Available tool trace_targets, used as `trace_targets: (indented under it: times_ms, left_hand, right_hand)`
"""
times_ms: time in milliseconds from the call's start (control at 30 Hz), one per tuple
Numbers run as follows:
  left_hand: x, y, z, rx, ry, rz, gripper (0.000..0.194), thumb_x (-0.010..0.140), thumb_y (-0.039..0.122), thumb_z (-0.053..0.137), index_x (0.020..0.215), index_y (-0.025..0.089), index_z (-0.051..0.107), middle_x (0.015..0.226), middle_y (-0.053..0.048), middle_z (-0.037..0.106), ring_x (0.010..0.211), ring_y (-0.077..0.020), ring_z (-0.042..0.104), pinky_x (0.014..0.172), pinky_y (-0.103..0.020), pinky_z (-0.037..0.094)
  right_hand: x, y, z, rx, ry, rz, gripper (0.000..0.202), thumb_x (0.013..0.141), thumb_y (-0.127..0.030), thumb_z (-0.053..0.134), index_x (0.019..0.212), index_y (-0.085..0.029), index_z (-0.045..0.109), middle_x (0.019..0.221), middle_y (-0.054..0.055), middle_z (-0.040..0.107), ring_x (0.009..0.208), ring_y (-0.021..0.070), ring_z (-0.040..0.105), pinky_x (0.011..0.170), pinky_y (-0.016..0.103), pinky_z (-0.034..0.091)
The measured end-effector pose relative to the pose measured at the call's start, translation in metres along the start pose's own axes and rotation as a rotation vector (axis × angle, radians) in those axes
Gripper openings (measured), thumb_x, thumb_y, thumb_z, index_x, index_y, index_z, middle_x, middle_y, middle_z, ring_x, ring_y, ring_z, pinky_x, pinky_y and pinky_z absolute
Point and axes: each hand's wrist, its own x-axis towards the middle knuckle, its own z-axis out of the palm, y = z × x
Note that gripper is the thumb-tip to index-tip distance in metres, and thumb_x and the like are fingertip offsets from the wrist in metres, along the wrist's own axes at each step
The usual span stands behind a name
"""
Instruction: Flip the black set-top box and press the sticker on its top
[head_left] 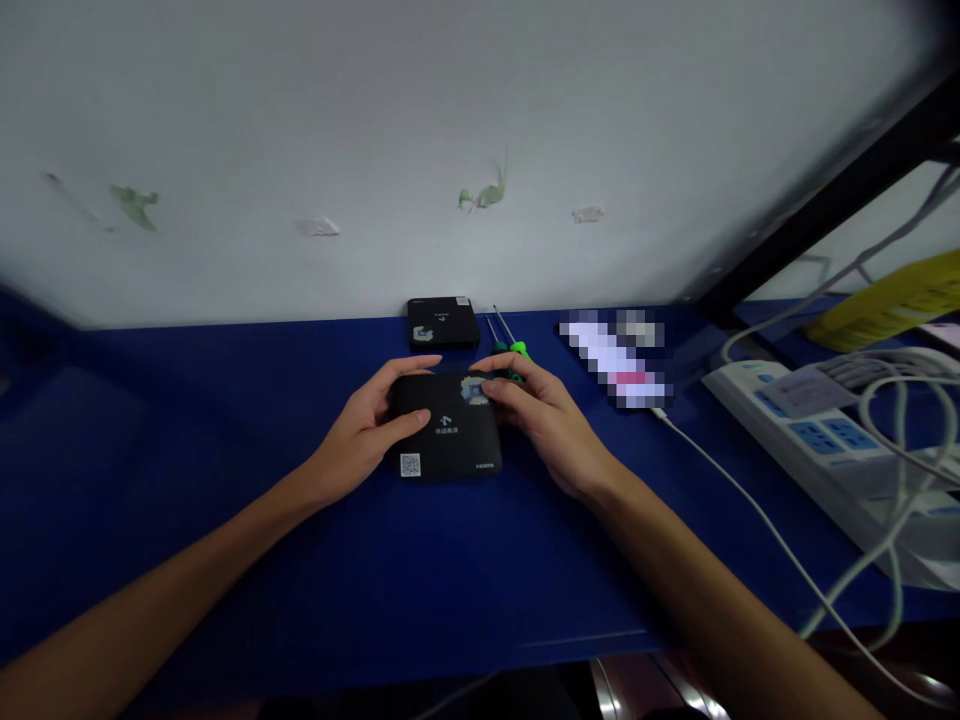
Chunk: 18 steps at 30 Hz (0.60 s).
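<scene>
A flat black set-top box with a QR label, an HDMI mark and a torn sticker is between my two hands, above the blue table. My left hand grips its left side, thumb on top and fingers along the far edge. On the right side, my right hand holds it too, thumb and fingers at the corner by the torn sticker. Just beyond lies a second black box of the same kind, against the wall. Two screwdrivers, one with a bright green handle, lie beside it, partly hidden by my right hand.
A phone with a blurred screen lies to the right, a white charging cable running from it. Farther right are white power strips with tangled cables and a yellow object. The wall closes off the table's back.
</scene>
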Motion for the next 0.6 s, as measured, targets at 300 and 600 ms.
trace_targets:
  times_ms: [300,600]
  left_hand:
    - [0.0001,-0.0034,0.004,0.046,0.01,0.014,0.074,0.081,0.032,0.096,0.148,0.028,0.063,0.132,-0.009,0.068,0.12,-0.0299,0.068,0.106,-0.048,0.058]
    - [-0.0004,-0.0025,0.0045,0.066,0.045,0.027,0.064,0.081,0.033,0.098,0.138,0.028,0.071,0.134,-0.008,0.072,0.118,-0.0301,0.071,0.104,-0.047,0.06]
  right_hand:
    - [0.0001,0.0026,-0.0001,-0.022,-0.013,-0.011,0.025,0.094,-0.04,0.079,0.113,-0.024,0.074,0.1,0.004,0.073,0.082,0.0189,0.063,0.073,0.034,0.05]
    - [-0.0009,0.0001,-0.0008,-0.039,-0.066,-0.011,0.037,0.087,-0.039,0.089,0.117,-0.026,0.07,0.094,0.002,0.075,0.08,0.0205,0.067,0.074,0.037,0.053]
